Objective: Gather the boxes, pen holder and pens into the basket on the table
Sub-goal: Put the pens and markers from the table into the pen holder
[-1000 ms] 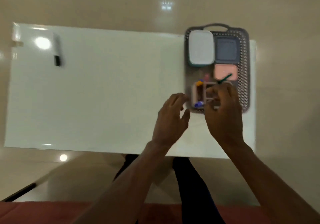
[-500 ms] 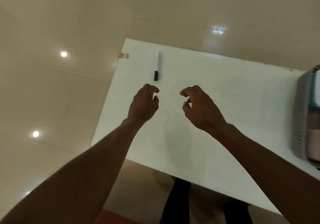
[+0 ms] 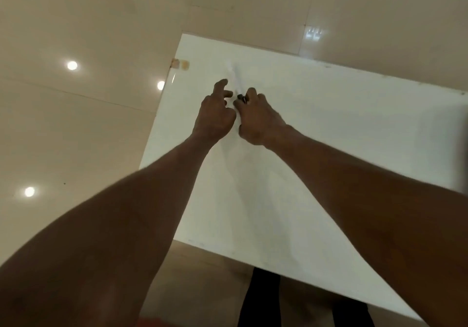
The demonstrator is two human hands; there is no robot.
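Observation:
A white marker pen with a black cap lies blurred on the white table, near its far left corner. My right hand pinches the pen's black cap end between thumb and forefinger. Just left of it is my left hand, its fingers loosely curled beside the pen's white barrel; whether they touch it is not clear. The basket, boxes and pen holder are out of view to the right.
A small tan patch of tape marks the table's far left corner. The table's left edge runs close to my left hand. Glossy beige floor tiles surround the table. My dark trouser legs show below the near edge.
Both hands left the basket and pen holder at the right and reached across to the far left. They have closed in on the marker pen, and my right hand now pinches its cap.

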